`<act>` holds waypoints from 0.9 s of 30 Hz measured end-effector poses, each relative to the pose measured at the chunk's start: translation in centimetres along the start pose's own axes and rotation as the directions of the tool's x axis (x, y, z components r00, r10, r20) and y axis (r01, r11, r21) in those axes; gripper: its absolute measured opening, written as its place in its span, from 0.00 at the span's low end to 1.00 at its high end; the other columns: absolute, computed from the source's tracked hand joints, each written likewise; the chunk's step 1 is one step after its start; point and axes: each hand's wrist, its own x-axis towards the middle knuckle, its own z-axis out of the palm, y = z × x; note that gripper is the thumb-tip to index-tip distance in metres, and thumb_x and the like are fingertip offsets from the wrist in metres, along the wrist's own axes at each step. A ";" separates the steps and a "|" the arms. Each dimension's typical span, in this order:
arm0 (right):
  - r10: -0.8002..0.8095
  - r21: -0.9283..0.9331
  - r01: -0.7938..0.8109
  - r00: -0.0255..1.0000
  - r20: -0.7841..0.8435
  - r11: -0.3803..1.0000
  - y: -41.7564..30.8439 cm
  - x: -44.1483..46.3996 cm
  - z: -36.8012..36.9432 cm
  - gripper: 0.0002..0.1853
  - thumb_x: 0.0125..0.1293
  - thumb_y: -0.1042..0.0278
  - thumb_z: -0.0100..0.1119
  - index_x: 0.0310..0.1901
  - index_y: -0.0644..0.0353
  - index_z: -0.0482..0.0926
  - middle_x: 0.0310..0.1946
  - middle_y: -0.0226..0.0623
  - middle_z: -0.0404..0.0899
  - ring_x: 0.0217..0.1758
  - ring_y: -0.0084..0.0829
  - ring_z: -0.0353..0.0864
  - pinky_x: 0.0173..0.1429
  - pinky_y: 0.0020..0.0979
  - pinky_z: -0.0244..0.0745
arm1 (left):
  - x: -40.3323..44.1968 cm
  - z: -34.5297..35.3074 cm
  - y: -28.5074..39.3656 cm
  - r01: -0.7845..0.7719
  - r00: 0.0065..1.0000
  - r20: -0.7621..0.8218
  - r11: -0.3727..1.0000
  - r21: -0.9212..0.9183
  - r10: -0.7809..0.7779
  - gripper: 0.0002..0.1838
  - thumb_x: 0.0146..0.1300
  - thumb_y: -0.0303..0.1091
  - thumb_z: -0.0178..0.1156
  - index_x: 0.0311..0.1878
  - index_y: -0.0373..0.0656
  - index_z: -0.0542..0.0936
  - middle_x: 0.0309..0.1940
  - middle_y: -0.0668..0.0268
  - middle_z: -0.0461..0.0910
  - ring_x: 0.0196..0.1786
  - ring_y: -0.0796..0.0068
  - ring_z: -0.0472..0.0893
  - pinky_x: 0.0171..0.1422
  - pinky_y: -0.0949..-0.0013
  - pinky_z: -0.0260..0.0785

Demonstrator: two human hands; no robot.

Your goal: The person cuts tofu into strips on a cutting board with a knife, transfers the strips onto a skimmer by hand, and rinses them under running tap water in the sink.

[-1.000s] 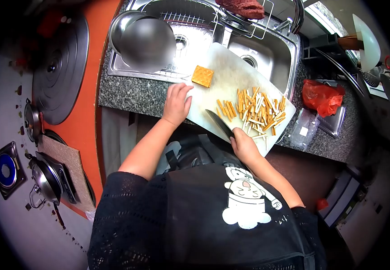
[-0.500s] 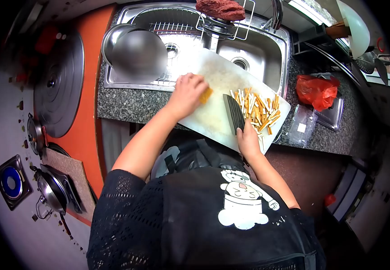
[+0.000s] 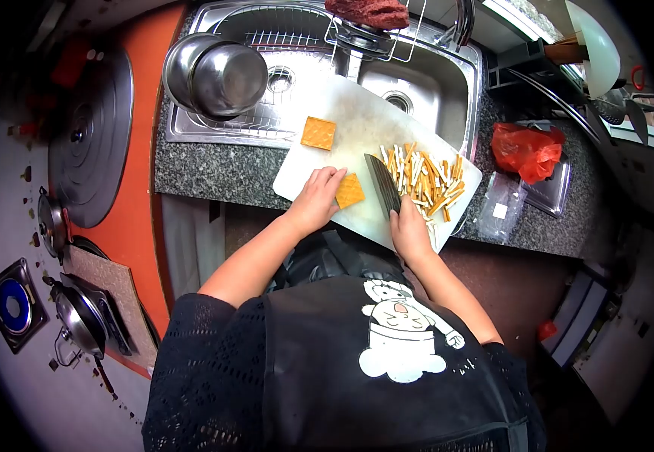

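On the white cutting board (image 3: 357,113) lie two orange-brown square slabs. One slab (image 3: 318,133) sits by the board's left corner, touched by nothing. My left hand (image 3: 318,197) is at the nearer slab (image 3: 349,191), its fingertips against the slab's left edge. My right hand (image 3: 410,230) is closed round the handle of a knife (image 3: 384,183), whose dark blade points up and left over the board. Just right of the blade is a pile of thin cut strips (image 3: 428,179), orange-brown and white.
Behind the board is a double sink (image 3: 447,90) with metal bowls (image 3: 229,79) at its left. A reddish lump (image 3: 368,13) rests on a rack. A red plastic bag (image 3: 526,151), clear packaging (image 3: 501,209) and a metal tray (image 3: 549,188) lie right of the board.
Two separate slabs now show where one was visible. My left hand moved onto the board, then nearer to me with one slab. The knife shifted to beside the strips, which are gathered closer together.
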 end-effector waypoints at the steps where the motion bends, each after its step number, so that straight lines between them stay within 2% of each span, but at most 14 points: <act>1: -0.010 -0.007 0.010 1.000 -0.001 1.000 0.0 0.0 0.0 0.14 0.66 0.76 0.55 0.50 0.70 0.66 0.42 0.63 0.76 0.47 0.63 0.78 0.51 0.52 0.74 | 0.1 0.2 0.1 -0.006 1.000 -0.002 1.000 -0.013 0.006 0.45 0.47 0.21 0.71 0.72 0.39 0.64 0.60 0.54 0.67 0.64 0.49 0.68 0.71 0.57 0.64; 5: -0.017 -0.029 0.019 0.999 0.040 0.999 -0.8 -0.1 -0.5 0.10 0.68 0.74 0.54 0.46 0.66 0.66 0.41 0.61 0.75 0.41 0.63 0.79 0.46 0.54 0.75 | 0.1 0.6 0.4 -0.027 0.999 -0.032 0.999 -0.040 0.026 0.43 0.47 0.21 0.70 0.70 0.38 0.66 0.59 0.53 0.68 0.63 0.49 0.68 0.70 0.58 0.65; 8: -0.064 -0.070 0.069 0.996 0.060 0.995 -1.7 -1.0 -1.0 0.07 0.69 0.74 0.53 0.44 0.64 0.66 0.39 0.59 0.75 0.37 0.63 0.79 0.40 0.55 0.76 | 0.4 0.4 0.7 -0.117 0.984 -0.128 0.991 0.060 0.124 0.35 0.49 0.20 0.66 0.65 0.37 0.72 0.57 0.54 0.71 0.62 0.50 0.70 0.69 0.58 0.67; 11: -0.092 -0.071 0.096 0.994 0.057 0.993 -2.6 -1.4 -1.2 0.07 0.69 0.75 0.52 0.43 0.64 0.66 0.38 0.58 0.74 0.34 0.62 0.79 0.36 0.54 0.76 | 1.0 1.4 0.2 -0.237 0.966 -0.103 0.971 0.017 0.237 0.26 0.53 0.21 0.61 0.58 0.36 0.76 0.56 0.54 0.74 0.61 0.52 0.73 0.67 0.59 0.69; 13: -0.091 -0.078 0.097 0.993 0.075 0.992 -2.8 -1.5 -1.3 0.07 0.69 0.76 0.52 0.43 0.64 0.65 0.37 0.57 0.74 0.33 0.61 0.79 0.34 0.54 0.76 | 1.1 2.1 0.3 -0.220 0.970 -0.098 0.974 0.062 0.225 0.23 0.55 0.22 0.58 0.57 0.36 0.77 0.55 0.55 0.75 0.61 0.54 0.74 0.67 0.59 0.69; 22: -0.038 -0.117 0.058 0.986 0.161 0.991 -3.8 -0.1 -0.4 0.08 0.67 0.78 0.50 0.45 0.65 0.66 0.40 0.59 0.76 0.35 0.62 0.80 0.38 0.54 0.77 | 1.0 2.8 0.1 -0.185 0.973 -0.119 0.976 0.117 0.199 0.21 0.58 0.25 0.55 0.56 0.35 0.77 0.57 0.57 0.75 0.63 0.57 0.73 0.67 0.62 0.70; 27: -0.124 -0.046 0.126 0.991 0.046 0.991 -2.8 1.5 1.4 0.08 0.69 0.75 0.50 0.46 0.66 0.65 0.40 0.61 0.75 0.37 0.63 0.79 0.40 0.56 0.75 | 1.0 2.6 -0.2 -0.166 0.982 -0.078 0.984 0.064 0.171 0.19 0.60 0.25 0.55 0.56 0.37 0.78 0.57 0.59 0.76 0.62 0.58 0.74 0.66 0.62 0.70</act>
